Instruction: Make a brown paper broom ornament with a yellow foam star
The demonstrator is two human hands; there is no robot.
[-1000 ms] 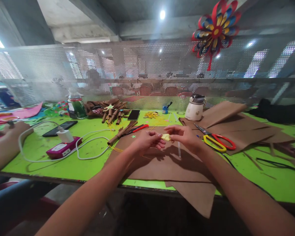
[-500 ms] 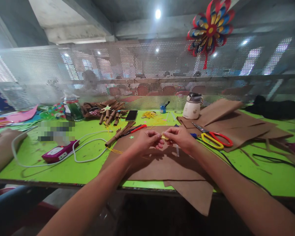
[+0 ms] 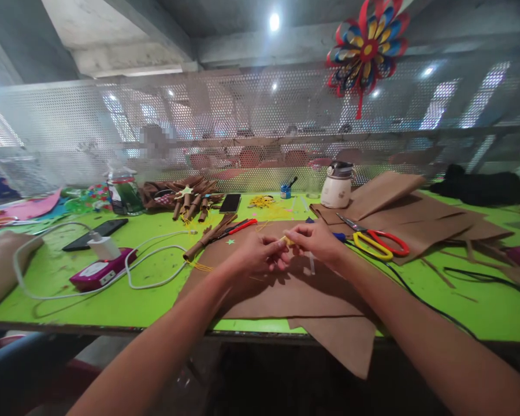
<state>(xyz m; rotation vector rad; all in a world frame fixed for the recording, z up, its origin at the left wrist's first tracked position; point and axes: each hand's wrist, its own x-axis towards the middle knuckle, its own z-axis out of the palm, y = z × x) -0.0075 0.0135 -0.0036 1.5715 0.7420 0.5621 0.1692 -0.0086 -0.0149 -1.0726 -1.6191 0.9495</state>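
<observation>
My left hand (image 3: 262, 252) and my right hand (image 3: 311, 241) meet above a large brown paper sheet (image 3: 286, 300). Both pinch a small yellow piece (image 3: 288, 239) between thumb and fingertips; its exact kind is too small to make out. A thin translucent strip (image 3: 312, 266) lies on the sheet under my right hand. To the left of my hands are a pale green star (image 3: 230, 242), red-and-black scissors (image 3: 241, 226) and a rolled brown paper bundle (image 3: 199, 245) with yellow strands (image 3: 200, 266) at its end.
Scissors with yellow and red handles (image 3: 390, 242) lie right, by a dark cable (image 3: 411, 286) and brown sheets (image 3: 433, 219). A white bottle (image 3: 336, 188), blue jar (image 3: 285, 191) and phone (image 3: 230, 203) stand or lie behind. A purple power strip (image 3: 96, 274) and another person's arm (image 3: 4, 266) are left.
The yellow piece now looks narrower and more slanted between my fingertips. My hands stay nearly in place, and the whole view has shifted slightly.
</observation>
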